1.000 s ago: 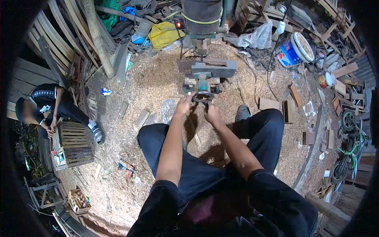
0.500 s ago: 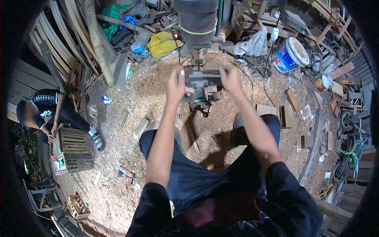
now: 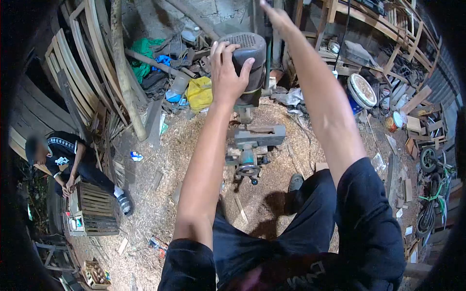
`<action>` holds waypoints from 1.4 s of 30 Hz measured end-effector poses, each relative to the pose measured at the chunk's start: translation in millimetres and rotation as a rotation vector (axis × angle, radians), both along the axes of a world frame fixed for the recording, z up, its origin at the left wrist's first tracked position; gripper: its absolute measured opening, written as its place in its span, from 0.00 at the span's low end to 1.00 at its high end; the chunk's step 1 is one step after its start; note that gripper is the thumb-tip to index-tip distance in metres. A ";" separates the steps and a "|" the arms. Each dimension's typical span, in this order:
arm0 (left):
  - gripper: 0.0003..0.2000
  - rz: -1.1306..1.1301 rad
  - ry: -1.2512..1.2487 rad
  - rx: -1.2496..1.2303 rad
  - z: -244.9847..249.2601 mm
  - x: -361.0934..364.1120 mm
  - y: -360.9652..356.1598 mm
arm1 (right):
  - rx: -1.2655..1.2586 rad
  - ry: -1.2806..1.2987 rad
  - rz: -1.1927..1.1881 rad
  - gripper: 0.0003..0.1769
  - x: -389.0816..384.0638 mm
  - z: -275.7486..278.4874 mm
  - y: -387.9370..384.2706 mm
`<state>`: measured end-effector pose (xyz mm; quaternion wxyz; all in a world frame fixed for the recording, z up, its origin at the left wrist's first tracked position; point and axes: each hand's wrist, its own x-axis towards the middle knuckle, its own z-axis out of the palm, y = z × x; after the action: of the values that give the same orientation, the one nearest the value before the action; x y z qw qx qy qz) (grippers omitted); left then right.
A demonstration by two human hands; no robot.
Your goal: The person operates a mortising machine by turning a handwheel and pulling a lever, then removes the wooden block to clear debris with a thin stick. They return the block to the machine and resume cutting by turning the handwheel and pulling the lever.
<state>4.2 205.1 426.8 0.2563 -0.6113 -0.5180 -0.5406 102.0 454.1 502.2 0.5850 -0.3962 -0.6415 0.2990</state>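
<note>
My left hand (image 3: 227, 72) rests on the dark motor housing (image 3: 251, 53) of a standing drilling machine, fingers spread and thumb apart. Raised at the top of the view beside the machine's upright column (image 3: 267, 63), my right hand (image 3: 281, 22) is seen edge-on, and its fingers do not show clearly. Below the motor, a narrow bit (image 3: 245, 127) points down at a grey machine vise (image 3: 259, 137). Whether a workpiece sits in the vise, I cannot make out. Under it are a green base (image 3: 247, 156) and a round handwheel (image 3: 248, 170) with a dark knob.
Wood shavings (image 3: 160, 203) cover the floor. At left, a person (image 3: 65, 155) sits by a slatted wooden crate (image 3: 99, 206). Curved wood strips (image 3: 73, 77) lean behind a pole (image 3: 124, 72). A bucket (image 3: 361, 92) and a small bicycle (image 3: 432, 194) are at right.
Both hands have left the sides of the vise and moved up. The left has come onto the motor housing, the right beside the column. The view has tilted upward.
</note>
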 end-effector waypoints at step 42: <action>0.23 0.094 -0.313 -0.701 -384.3 83.3 -143.1 | 0.156 0.463 0.360 0.20 60.1 -38.7 -193.7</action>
<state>87.5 62.1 42.5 -0.0260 -0.5475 -0.7317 -0.4053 162.1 260.4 463.5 0.6819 -0.1513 -0.5718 0.4302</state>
